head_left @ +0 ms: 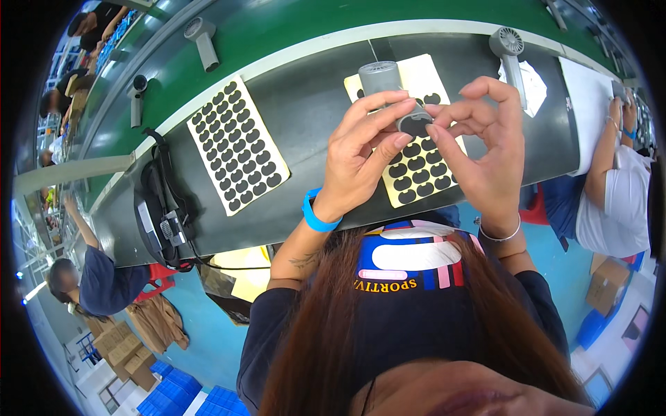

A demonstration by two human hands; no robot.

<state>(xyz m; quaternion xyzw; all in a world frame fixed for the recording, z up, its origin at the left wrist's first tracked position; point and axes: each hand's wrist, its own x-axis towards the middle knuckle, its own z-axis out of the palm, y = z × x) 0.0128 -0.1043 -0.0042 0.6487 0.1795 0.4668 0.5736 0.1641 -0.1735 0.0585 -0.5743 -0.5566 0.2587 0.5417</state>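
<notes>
My left hand [361,156] grips a small grey handheld fan [381,76], holding it above the dark work surface [312,118]. My right hand [489,139] pinches at the fan's base, where a dark round sticker pad [415,125] sits between the fingertips of both hands. Under my hands lies a cream sheet of black stickers [420,173], partly hidden by my fingers. A blue band is on my left wrist and a thin silver bracelet on my right.
A second sheet of black stickers [238,145] lies to the left. Beside it is a black device with cables [163,215]. More grey fans [510,52] [202,41] lie along the green conveyor belt [277,28]. Other people work at the right [617,187] and left [90,277].
</notes>
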